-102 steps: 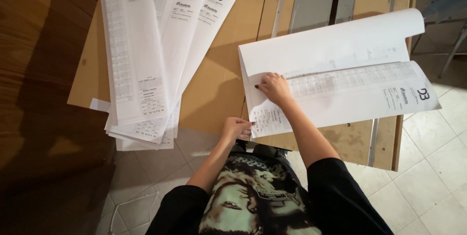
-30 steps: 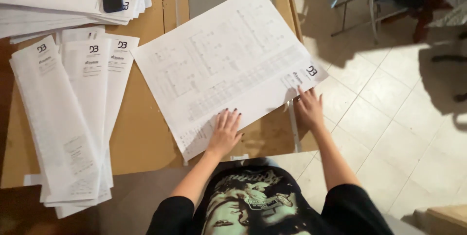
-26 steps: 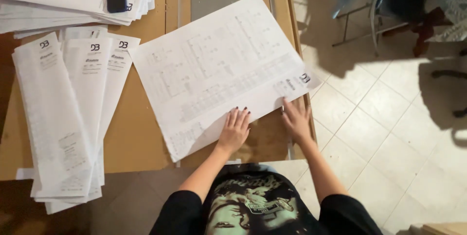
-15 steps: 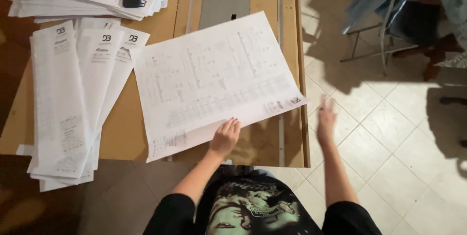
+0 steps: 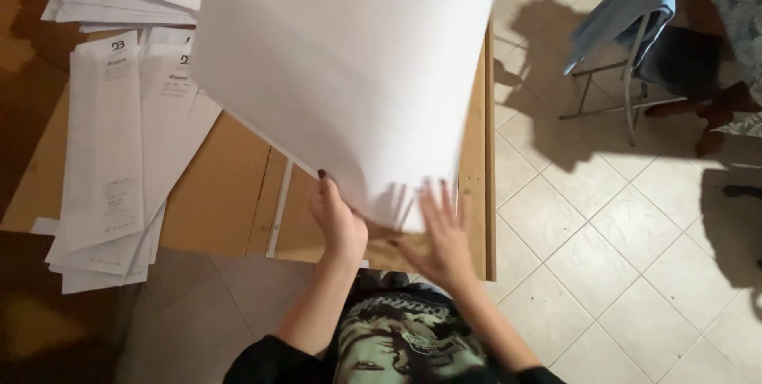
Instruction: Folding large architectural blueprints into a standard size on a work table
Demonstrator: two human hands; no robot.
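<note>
My left hand (image 5: pixel 337 221): raised at near edge, fingers curled shut in pinch, thumb up, dark nails visible. My right hand (image 5: pixel 440 241): just right of left, palm down, fingers spread flat, motion-blurred. Both forearms bare, extending from near centre.

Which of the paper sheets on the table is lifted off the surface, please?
The large blank white sheet at both hands; the folded sheets at left lie flat.

Matt white paper sheet (image 5: pixel 341 66); bare, matt wooden table (image 5: pixel 222 185); smooth, faintly glossy floor tiles (image 5: pixel 635 273); soft blue cloth (image 5: pixel 627 3) far right.
</note>
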